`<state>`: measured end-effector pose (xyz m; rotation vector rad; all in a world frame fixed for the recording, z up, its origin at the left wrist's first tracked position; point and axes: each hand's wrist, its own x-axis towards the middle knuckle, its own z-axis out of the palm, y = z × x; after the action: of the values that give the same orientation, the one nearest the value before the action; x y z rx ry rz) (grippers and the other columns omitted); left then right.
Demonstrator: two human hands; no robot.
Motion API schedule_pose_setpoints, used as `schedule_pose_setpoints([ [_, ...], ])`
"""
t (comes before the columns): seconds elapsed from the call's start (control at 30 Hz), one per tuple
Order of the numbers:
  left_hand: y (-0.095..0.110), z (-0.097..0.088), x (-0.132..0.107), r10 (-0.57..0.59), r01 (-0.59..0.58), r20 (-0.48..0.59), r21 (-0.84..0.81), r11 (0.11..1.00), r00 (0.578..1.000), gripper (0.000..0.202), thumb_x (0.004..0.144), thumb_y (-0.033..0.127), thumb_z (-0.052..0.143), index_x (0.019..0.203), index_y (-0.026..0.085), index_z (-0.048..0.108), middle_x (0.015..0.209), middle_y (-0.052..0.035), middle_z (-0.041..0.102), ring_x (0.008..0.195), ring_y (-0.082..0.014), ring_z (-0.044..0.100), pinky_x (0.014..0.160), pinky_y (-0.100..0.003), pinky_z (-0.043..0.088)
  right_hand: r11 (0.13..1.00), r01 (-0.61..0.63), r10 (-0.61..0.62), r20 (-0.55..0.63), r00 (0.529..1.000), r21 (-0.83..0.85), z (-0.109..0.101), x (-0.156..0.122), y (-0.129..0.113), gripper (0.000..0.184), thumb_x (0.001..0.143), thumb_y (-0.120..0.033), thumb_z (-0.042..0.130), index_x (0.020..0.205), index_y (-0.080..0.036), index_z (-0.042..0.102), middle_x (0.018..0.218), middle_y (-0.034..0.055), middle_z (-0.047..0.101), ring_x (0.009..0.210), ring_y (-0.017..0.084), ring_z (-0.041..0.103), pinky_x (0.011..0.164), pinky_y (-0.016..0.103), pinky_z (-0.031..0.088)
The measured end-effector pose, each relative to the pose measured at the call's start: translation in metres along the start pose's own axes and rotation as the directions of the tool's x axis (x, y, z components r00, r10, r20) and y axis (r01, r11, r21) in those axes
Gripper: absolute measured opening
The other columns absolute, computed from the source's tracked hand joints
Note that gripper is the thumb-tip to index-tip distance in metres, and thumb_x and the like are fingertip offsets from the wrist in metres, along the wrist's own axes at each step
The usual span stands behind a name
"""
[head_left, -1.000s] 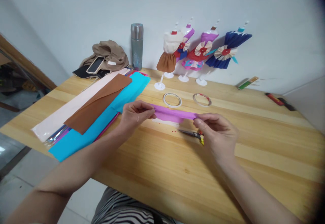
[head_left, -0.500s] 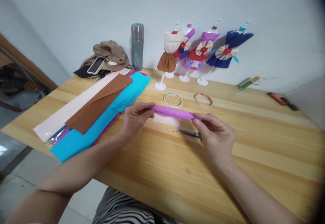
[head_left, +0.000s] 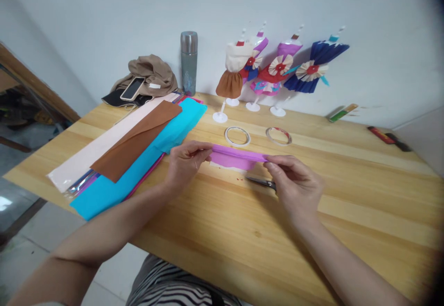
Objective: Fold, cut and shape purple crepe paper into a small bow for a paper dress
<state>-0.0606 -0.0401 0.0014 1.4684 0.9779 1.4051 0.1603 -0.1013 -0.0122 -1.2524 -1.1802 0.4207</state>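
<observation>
A strip of purple crepe paper (head_left: 239, 154) is stretched between my two hands above the table, with a flap hanging below its folded upper edge. My left hand (head_left: 187, 162) pinches its left end between thumb and fingers. At the other end, my right hand (head_left: 294, 179) pinches the paper the same way. Just left of my right hand, scissors (head_left: 262, 182) lie on the wood, their handles partly hidden by it. A pale piece of paper peeks out under the purple flap. Beyond the strip lie two tape rolls, one white (head_left: 237, 136) and one partly red (head_left: 279, 136).
Brown (head_left: 135, 144) and blue (head_left: 138, 176) crepe paper lie at the left. Several dressed doll stands (head_left: 233, 72) line the wall. A flask (head_left: 189, 65), a cap with cloth (head_left: 152, 77) and a phone (head_left: 132, 88) sit at the back left. A green-handled tool (head_left: 343, 113) lies back right.
The lower part of the purple paper has dropped open into a flap below the strip, covering most of the pale paper. Both hands keep their pinch and stay nearly in place.
</observation>
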Motion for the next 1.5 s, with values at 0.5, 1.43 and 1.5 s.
schedule_pose_setpoints([
  [0.5,0.000,-0.006,0.006,0.075,-0.077,0.101,0.009,0.997,0.992,0.014,0.076,0.017,0.071,0.087,0.019,0.079,0.070,-0.0007,0.068,0.057,-0.0089,0.062,0.056,-0.021,0.053,1.000,-0.029,0.029,-0.027,0.999,-0.001,-0.002,0.003,-0.002,0.004,0.074,-0.028,0.076,0.078,-0.028,0.075,0.082,0.0038,0.073,0.076,0.021,0.067,0.063,0.036,0.052],
  [1.43,0.007,0.002,0.004,-0.202,0.200,-0.015,-0.100,0.975,0.979,0.006,0.069,0.018,0.073,0.073,0.014,0.072,0.064,-0.0012,0.071,0.059,-0.0128,0.068,0.063,-0.026,0.058,0.978,-0.187,0.193,-0.058,0.979,0.093,0.002,0.006,-0.003,0.013,0.062,-0.029,0.083,0.066,-0.023,0.072,0.073,0.0029,0.073,0.063,0.018,0.066,0.059,0.033,0.057],
  [1.5,0.007,0.001,0.005,-0.205,0.205,0.007,-0.094,0.974,0.979,0.005,0.067,0.017,0.072,0.071,0.014,0.072,0.061,-0.0012,0.070,0.057,-0.0127,0.067,0.061,-0.025,0.057,0.981,-0.175,0.179,-0.051,0.983,0.079,0.001,0.006,-0.003,0.013,0.062,-0.029,0.083,0.066,-0.023,0.071,0.072,0.0033,0.073,0.062,0.017,0.065,0.059,0.032,0.056],
])
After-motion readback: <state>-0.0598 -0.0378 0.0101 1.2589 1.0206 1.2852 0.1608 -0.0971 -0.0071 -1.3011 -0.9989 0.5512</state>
